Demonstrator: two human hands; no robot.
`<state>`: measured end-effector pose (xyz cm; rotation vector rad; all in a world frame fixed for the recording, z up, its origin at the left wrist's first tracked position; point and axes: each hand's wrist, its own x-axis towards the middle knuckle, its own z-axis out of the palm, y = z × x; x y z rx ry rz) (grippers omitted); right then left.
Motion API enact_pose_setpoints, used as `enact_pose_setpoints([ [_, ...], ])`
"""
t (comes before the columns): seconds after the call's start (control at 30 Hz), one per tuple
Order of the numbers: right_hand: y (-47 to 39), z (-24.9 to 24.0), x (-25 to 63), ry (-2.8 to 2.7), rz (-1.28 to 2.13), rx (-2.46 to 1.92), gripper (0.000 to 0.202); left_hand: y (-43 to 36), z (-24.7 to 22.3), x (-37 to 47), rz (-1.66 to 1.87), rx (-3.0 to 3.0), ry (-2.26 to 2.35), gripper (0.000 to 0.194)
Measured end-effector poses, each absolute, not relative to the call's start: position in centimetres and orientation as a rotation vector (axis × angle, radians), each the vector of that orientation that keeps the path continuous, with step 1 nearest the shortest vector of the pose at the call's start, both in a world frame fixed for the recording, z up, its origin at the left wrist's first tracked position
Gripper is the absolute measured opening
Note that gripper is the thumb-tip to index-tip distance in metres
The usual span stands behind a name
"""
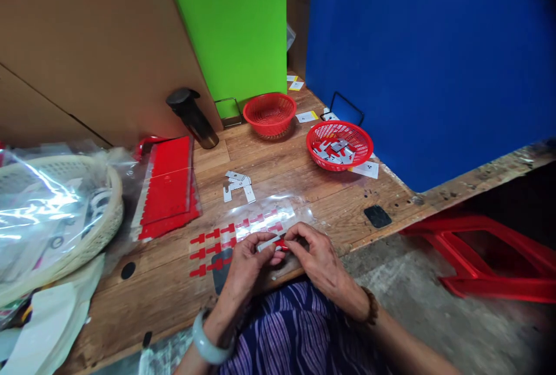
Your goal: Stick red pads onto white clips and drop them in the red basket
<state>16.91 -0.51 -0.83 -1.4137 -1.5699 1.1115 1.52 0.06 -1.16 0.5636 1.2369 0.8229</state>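
Near the table's front edge, my left hand (244, 262) is closed, pinching a small flat pale grey piece (268, 243) between thumb and fingers. My right hand (320, 256) meets it from the right, thumb and forefinger closed on a small red sticker (282, 245) at the piece's right end. Whether the sticker is stuck down there is hidden by the fingers. Just beyond and left of my hands lies a clear sheet with rows of red T-shaped stickers (213, 249). Several loose flat pale pieces (238, 184) lie in a small heap behind the sheet.
A red basket (367, 152) at the right holds several pale and red pieces; another red basket (269, 123) stands behind. A dark bottle (195, 119), red sheets (167, 181) and a plastic-covered white basket (115, 213) are at left. A red stool (478, 247) stands right.
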Motion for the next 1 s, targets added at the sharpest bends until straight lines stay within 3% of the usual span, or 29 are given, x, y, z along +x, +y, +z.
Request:
enact_pose_setpoints([
  [0.57,0.22,-1.18,16.93,-1.703,1.002,-1.446,0.012,0.01,-1.23,1.29,0.795,0.468,1.195,0.032],
  [1.0,0.35,-1.72,16.94,-1.800,0.921,-1.437,0.013,-0.25,-1.41,1.29,0.798,0.489,1.198,0.041],
])
